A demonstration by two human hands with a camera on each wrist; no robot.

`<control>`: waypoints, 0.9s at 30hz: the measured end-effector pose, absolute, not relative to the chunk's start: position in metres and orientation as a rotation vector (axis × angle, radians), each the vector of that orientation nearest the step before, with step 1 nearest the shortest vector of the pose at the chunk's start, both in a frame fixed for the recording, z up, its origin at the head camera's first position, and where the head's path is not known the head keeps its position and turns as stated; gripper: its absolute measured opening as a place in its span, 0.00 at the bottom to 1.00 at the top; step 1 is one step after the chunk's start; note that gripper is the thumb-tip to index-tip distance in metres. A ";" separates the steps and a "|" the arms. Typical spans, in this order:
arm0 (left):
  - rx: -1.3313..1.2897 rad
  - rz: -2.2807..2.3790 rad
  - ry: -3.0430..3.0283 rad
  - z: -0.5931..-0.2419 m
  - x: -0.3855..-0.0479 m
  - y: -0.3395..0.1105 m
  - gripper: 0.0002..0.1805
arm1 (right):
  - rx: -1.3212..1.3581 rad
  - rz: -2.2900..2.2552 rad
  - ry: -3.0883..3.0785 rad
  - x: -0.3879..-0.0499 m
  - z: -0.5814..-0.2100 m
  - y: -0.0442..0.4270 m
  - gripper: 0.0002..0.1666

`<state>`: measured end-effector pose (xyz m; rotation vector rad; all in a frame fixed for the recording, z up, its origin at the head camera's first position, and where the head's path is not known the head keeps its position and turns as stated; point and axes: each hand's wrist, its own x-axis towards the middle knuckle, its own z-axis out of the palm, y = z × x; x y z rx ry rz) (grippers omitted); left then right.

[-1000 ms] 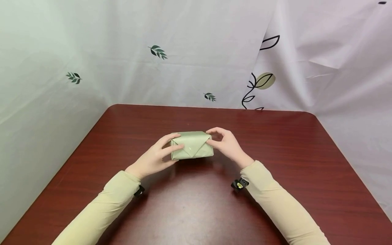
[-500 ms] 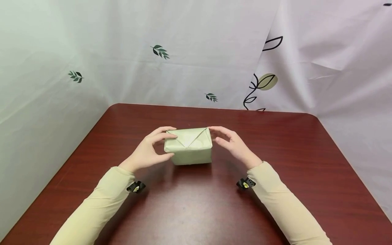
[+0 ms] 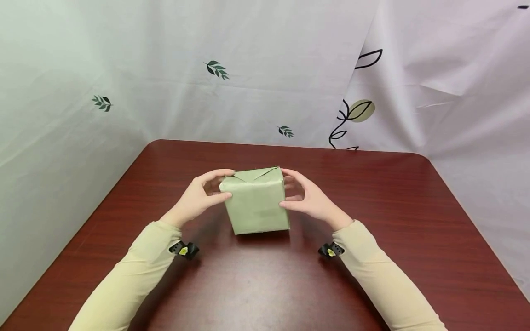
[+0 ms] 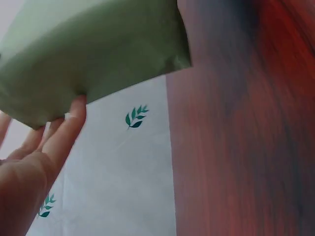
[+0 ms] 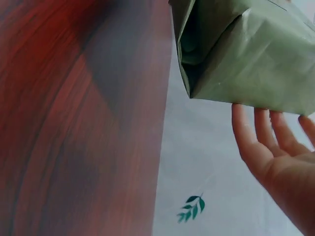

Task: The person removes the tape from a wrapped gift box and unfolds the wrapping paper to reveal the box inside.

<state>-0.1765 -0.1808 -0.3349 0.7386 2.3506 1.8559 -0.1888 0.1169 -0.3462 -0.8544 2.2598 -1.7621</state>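
The green paper-wrapped package [image 3: 257, 202] is held at the centre of the head view; whether the table [image 3: 256, 285] is touched cannot be told. It is judged light and fairly stiff, its smooth paper easily slipped or creased, so it is best taken by the side edges. There it is pinched between thumb and fingers of the left hand [image 3: 190, 200] and right hand [image 3: 318, 201], both forearms being angled inward from the lower corners.

the red-brown table [image 3: 248, 289] is glossy and wood-grained.
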 end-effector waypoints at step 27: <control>0.326 1.827 2.204 -0.365 -0.207 -0.184 0.43 | -0.019 -1.911 1.723 -0.218 -0.369 0.091 0.41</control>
